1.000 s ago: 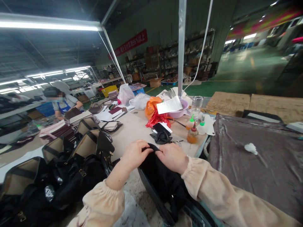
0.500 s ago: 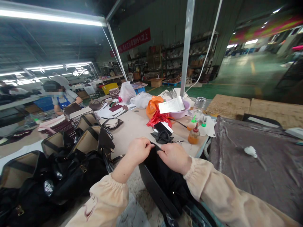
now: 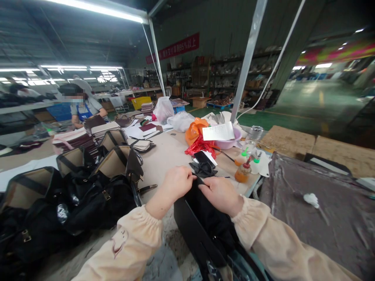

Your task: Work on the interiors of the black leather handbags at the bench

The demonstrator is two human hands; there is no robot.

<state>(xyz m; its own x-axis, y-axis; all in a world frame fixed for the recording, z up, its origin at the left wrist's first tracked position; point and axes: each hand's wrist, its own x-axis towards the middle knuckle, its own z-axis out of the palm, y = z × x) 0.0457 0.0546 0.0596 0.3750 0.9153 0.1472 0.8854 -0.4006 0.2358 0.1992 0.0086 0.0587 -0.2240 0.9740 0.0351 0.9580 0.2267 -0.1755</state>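
Head view: a person's two bare hands meet at the far end of a black bag [image 3: 191, 228], which is low in the centre, at the near side of a cluttered worktable [image 3: 171, 146]. From the fingertips the bag runs back toward the wearer and slightly to the right, its long axis slanting from the far rim down to the lower edge. Both hands are about equally near that rim: the left hand [image 3: 178, 182] pinches it between thumb and fingers from the left, and the right hand [image 3: 222, 193] grips it from the right, the thumb lying along the edge. The two grips are just beside each other, with little space between.

The bag gapes open at the top. Its left wall is flat, smooth and dull; the inside is soft, dark, rumpled fabric with one small bright glint. Clear plastic [image 3: 241, 259] shows at its near end.

To the left, similar black bags [image 3: 96, 208] with beige insides and gold-coloured clasps crowd together. Beyond the hands are a bundle of black strips [image 3: 203, 169], a red plastic bag [image 3: 200, 146] and an amber bottle [image 3: 242, 173].
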